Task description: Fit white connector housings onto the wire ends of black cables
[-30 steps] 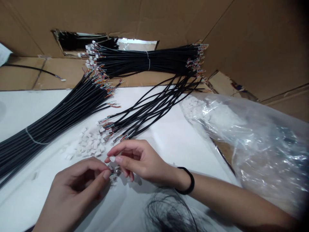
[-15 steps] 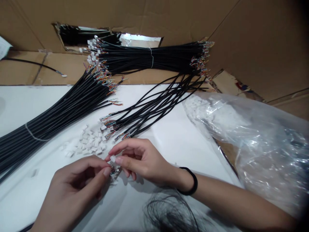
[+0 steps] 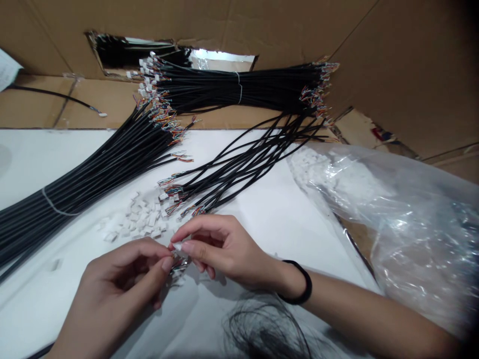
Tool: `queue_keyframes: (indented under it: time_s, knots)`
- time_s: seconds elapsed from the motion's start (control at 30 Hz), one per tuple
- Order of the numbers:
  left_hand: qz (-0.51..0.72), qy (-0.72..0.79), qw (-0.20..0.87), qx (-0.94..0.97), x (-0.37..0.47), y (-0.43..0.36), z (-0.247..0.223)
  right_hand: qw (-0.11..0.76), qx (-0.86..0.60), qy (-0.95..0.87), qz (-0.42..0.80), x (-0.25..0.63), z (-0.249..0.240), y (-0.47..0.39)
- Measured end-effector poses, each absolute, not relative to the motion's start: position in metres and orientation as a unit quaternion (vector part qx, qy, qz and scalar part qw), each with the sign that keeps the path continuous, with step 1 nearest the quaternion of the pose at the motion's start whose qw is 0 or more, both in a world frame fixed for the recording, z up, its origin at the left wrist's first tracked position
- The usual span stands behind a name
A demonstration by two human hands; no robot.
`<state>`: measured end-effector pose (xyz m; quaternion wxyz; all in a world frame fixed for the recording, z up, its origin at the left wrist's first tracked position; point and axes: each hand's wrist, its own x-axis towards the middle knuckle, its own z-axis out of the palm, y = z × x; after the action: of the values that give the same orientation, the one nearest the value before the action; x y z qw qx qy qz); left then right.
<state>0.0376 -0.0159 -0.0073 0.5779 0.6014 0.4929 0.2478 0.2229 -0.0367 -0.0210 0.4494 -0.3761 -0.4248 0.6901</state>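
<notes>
Between its thumb and forefinger my right hand [image 3: 228, 252] pinches a small white connector housing [image 3: 177, 247]. My left hand [image 3: 119, 284] is closed at the thumb and fingertip, right beside it, on thin wire ends [image 3: 181, 263] with shiny tips. The fingers hide most of the place where wire and housing meet, so I cannot tell whether they are joined. Behind my left hand lies a loose pile of white connector housings [image 3: 144, 217]. Just beyond my right hand are loose black cables [image 3: 239, 172] with coloured wire ends, a few carrying white connectors.
A tied bundle of black cables [image 3: 82, 172] lies at left, another tied bundle [image 3: 269, 89] along the back. On the right spreads a clear plastic bag [image 3: 419, 239] with white pieces inside. Cardboard walls [image 3: 292, 30] enclose the white work surface [image 3: 269, 224]. Dark hair hangs at bottom centre.
The white connector housing in my right hand has tilted over and come slightly lower, closer to the wire ends. My left hand has hardly moved; the whole view has shifted slightly.
</notes>
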Motion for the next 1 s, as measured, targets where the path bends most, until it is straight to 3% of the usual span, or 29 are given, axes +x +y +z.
queue_keyframes:
  time_s: [0.6,1.0]
  knots:
    - [0.264,0.462,0.569,0.627,0.0364,-0.0146,-0.0073,0.469,-0.375,-0.41,0.687,0.2235,-0.0196,-0.0357]
    - [0.258,0.429,0.645,0.577,0.0301,-0.0103,-0.0092,0.454,-0.393,-0.42,0.68,0.2253,-0.022,-0.0353]
